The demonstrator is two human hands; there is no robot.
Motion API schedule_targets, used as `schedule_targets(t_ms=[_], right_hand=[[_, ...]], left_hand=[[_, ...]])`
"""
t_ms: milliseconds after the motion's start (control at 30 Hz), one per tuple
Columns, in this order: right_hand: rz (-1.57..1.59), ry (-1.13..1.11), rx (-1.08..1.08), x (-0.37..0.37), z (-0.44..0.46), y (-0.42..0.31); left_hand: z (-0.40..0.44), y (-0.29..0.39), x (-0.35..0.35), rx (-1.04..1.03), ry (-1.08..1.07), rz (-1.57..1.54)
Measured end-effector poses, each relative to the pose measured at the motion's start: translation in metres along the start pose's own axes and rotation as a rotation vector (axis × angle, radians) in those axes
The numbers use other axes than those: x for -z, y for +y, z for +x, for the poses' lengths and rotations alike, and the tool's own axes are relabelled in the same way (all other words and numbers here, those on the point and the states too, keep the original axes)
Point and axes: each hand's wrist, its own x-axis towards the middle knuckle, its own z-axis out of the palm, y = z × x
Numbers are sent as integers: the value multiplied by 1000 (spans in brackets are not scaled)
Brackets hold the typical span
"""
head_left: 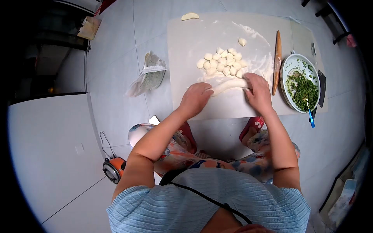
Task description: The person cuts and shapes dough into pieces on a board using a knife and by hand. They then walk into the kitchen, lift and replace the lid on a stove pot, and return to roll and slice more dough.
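Observation:
A pale rope of dough (pixel 230 85) lies across the near part of a floured board (pixel 182 58), bowed slightly upward in the middle. My left hand (pixel 196 99) is closed around its left end, fingers curled over the dough. At the other end, my right hand (pixel 258 92) grips the rope between thumb and fingers. Just beyond the rope sits a cluster of small cut dough pieces (pixel 221 62), several of them touching. One dough piece (pixel 242 41) lies apart, farther back. The palms and the undersides of my fingers are hidden.
Right of the dough lies a wooden rolling pin (pixel 277 62), beside a white bowl (pixel 284 70) of chopped green filling (pixel 302 91) with a blue-handled spoon (pixel 311 118). A plastic bag (pixel 149 73) stands left of the board. An orange appliance (pixel 115 169) and a phone (pixel 154 120) are on the floor.

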Motion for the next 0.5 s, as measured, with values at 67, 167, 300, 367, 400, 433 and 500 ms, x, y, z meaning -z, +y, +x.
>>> schedule_targets(t_ms=[67, 167, 300, 367, 400, 433, 500], right_hand=[[-25, 20, 53, -6, -2, -3], [-106, 25, 121, -16, -10, 5], [-125, 4, 70, -15, -15, 10], [-135, 21, 75, -13, -17, 11], [-150, 30, 107, -12, -18, 11], [-166, 39, 140, -10, -19, 12], [-146, -8, 126, -7, -23, 12]], left_hand=[[-6, 3, -3, -85, 18, 2], [-8, 10, -1, -9, 51, -33], [-4, 1, 5, 104, -46, 118], [-5, -4, 4, 42, 8, 190], [-5, -4, 4, 16, 52, 170], [-5, -3, 4, -11, 98, 149], [-7, 4, 9, 25, 79, 101]])
